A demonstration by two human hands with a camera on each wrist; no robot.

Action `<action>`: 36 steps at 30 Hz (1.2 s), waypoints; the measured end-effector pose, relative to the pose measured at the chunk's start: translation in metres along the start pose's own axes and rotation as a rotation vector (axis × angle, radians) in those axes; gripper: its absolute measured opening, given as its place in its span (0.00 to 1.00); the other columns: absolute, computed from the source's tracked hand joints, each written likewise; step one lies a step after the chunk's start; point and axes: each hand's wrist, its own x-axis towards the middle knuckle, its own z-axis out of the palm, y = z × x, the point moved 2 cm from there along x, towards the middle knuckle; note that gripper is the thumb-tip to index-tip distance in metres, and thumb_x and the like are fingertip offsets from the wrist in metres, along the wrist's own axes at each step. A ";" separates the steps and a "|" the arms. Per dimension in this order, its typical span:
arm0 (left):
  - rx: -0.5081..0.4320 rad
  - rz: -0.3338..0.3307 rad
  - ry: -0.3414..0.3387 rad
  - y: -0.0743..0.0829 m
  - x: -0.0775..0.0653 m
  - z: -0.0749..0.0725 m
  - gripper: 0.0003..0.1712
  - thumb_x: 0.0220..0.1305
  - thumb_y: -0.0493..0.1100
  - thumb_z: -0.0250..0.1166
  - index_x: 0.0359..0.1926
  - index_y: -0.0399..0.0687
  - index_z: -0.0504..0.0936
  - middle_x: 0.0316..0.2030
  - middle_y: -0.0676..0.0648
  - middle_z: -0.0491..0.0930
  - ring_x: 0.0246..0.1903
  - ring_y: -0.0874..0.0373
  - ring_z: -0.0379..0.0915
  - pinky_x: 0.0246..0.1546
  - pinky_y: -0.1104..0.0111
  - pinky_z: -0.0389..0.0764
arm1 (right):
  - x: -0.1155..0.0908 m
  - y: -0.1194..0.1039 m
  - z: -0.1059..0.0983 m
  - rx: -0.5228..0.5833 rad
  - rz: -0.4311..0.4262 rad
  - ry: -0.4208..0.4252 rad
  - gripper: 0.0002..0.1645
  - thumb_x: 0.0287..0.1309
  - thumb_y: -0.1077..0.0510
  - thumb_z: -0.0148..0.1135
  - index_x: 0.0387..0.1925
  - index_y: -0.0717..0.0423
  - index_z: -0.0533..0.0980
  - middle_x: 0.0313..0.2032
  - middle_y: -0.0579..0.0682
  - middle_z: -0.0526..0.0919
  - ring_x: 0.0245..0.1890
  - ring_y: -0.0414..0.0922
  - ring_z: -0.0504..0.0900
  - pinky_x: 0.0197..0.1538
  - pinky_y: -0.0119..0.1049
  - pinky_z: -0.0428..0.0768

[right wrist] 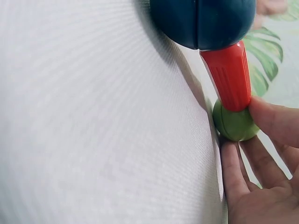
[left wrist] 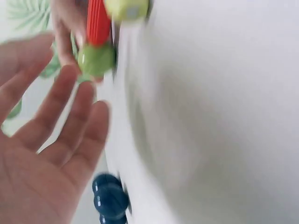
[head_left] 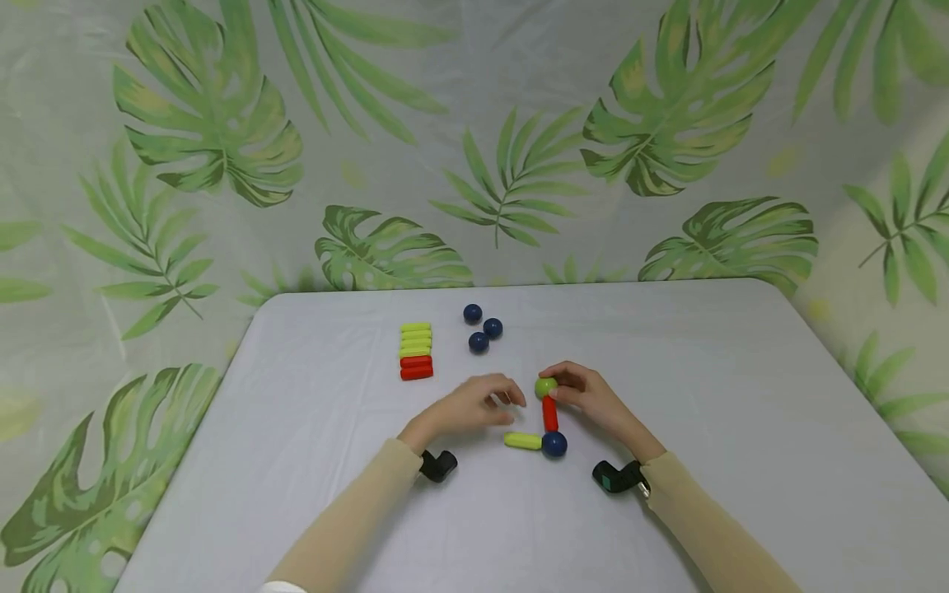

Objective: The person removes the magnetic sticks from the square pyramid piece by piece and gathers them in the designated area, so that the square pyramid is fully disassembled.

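On the white cloth lies a joined piece: a green ball [head_left: 545, 388], a red rod [head_left: 549, 414], a dark blue ball [head_left: 553, 445] and a yellow rod [head_left: 523, 441] pointing left from the blue ball. My right hand [head_left: 589, 397] holds the green ball between thumb and fingers; the right wrist view shows the thumb [right wrist: 273, 121] at the joint of ball and red rod. To the left, my left hand [head_left: 482, 401] hovers beside the piece with fingers spread and loosely bent. Nothing is in its grasp.
Several yellow rods [head_left: 416, 339] and two red rods [head_left: 416, 367] lie in a column at the back left. Three dark blue balls [head_left: 479, 342] sit just right of them. Behind the table hangs a leaf-print cloth [head_left: 504, 165].
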 end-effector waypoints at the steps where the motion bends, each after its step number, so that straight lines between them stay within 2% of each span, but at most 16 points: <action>1: -0.003 0.007 -0.070 0.004 -0.003 0.007 0.15 0.60 0.33 0.66 0.48 0.45 0.79 0.46 0.50 0.78 0.47 0.55 0.73 0.48 0.69 0.74 | 0.000 0.000 0.000 0.003 -0.001 -0.002 0.17 0.64 0.63 0.58 0.54 0.64 0.74 0.53 0.60 0.76 0.52 0.55 0.74 0.55 0.42 0.72; 3: 0.037 0.015 -0.156 0.009 -0.007 0.018 0.17 0.59 0.33 0.66 0.50 0.47 0.79 0.46 0.52 0.77 0.46 0.58 0.71 0.49 0.71 0.73 | 0.000 0.000 0.000 0.006 -0.005 0.000 0.17 0.64 0.63 0.58 0.54 0.64 0.74 0.52 0.61 0.76 0.51 0.55 0.74 0.54 0.40 0.72; 5: 0.114 0.033 -0.185 0.012 -0.010 0.027 0.19 0.59 0.33 0.66 0.51 0.51 0.79 0.45 0.54 0.76 0.44 0.61 0.69 0.48 0.73 0.71 | -0.001 -0.001 0.000 0.004 -0.011 0.000 0.17 0.65 0.63 0.58 0.53 0.64 0.74 0.52 0.61 0.76 0.51 0.54 0.75 0.53 0.38 0.73; 11: 0.314 0.073 -0.140 0.014 -0.010 0.036 0.18 0.60 0.31 0.63 0.48 0.56 0.80 0.37 0.55 0.71 0.36 0.64 0.66 0.41 0.78 0.69 | -0.002 -0.001 0.000 -0.001 -0.026 -0.005 0.17 0.65 0.63 0.57 0.53 0.65 0.73 0.52 0.61 0.76 0.50 0.53 0.75 0.50 0.34 0.74; 15: 0.358 0.081 -0.109 0.015 -0.012 0.033 0.18 0.60 0.32 0.63 0.48 0.56 0.81 0.36 0.55 0.71 0.35 0.63 0.66 0.38 0.79 0.69 | -0.001 0.000 0.000 0.003 -0.015 0.005 0.16 0.64 0.64 0.58 0.53 0.64 0.74 0.51 0.60 0.77 0.49 0.53 0.75 0.50 0.35 0.74; 18: 0.295 0.051 -0.042 0.012 -0.017 0.025 0.17 0.60 0.32 0.63 0.49 0.54 0.81 0.37 0.55 0.73 0.37 0.63 0.69 0.40 0.77 0.71 | 0.000 0.001 0.000 0.004 -0.004 0.007 0.16 0.64 0.63 0.59 0.53 0.62 0.75 0.52 0.59 0.77 0.50 0.54 0.75 0.51 0.36 0.74; 22: 0.214 -0.035 0.138 0.003 -0.028 0.003 0.15 0.58 0.30 0.65 0.45 0.49 0.80 0.38 0.54 0.76 0.40 0.61 0.71 0.44 0.70 0.75 | 0.000 0.001 0.000 0.006 0.003 0.000 0.17 0.64 0.62 0.59 0.53 0.63 0.74 0.53 0.60 0.76 0.51 0.54 0.74 0.52 0.37 0.73; 25: 0.214 -0.107 0.289 -0.009 -0.039 -0.019 0.13 0.55 0.27 0.67 0.40 0.44 0.81 0.37 0.52 0.79 0.40 0.57 0.73 0.44 0.66 0.76 | -0.002 -0.004 -0.001 0.012 0.008 -0.005 0.17 0.64 0.62 0.59 0.54 0.63 0.74 0.53 0.60 0.76 0.51 0.54 0.74 0.52 0.35 0.73; 28: 0.259 -0.189 0.400 -0.022 -0.051 -0.037 0.12 0.52 0.26 0.68 0.36 0.43 0.81 0.35 0.50 0.79 0.38 0.55 0.73 0.42 0.65 0.76 | -0.006 -0.019 -0.001 0.009 0.013 -0.014 0.17 0.64 0.65 0.58 0.54 0.67 0.73 0.52 0.62 0.76 0.51 0.56 0.74 0.50 0.33 0.74; 31: 0.321 -0.254 0.455 -0.033 -0.061 -0.051 0.12 0.51 0.24 0.67 0.33 0.42 0.81 0.33 0.49 0.79 0.37 0.54 0.73 0.42 0.63 0.75 | -0.008 -0.027 0.000 0.012 0.016 -0.022 0.17 0.64 0.68 0.56 0.54 0.71 0.72 0.52 0.66 0.75 0.51 0.59 0.73 0.50 0.33 0.74; 36: 0.408 -0.339 0.468 -0.039 -0.069 -0.060 0.12 0.49 0.23 0.67 0.33 0.40 0.81 0.34 0.47 0.78 0.40 0.50 0.72 0.44 0.60 0.75 | -0.002 -0.006 -0.001 0.018 0.015 -0.016 0.18 0.64 0.65 0.57 0.54 0.66 0.73 0.53 0.62 0.75 0.51 0.56 0.74 0.50 0.33 0.74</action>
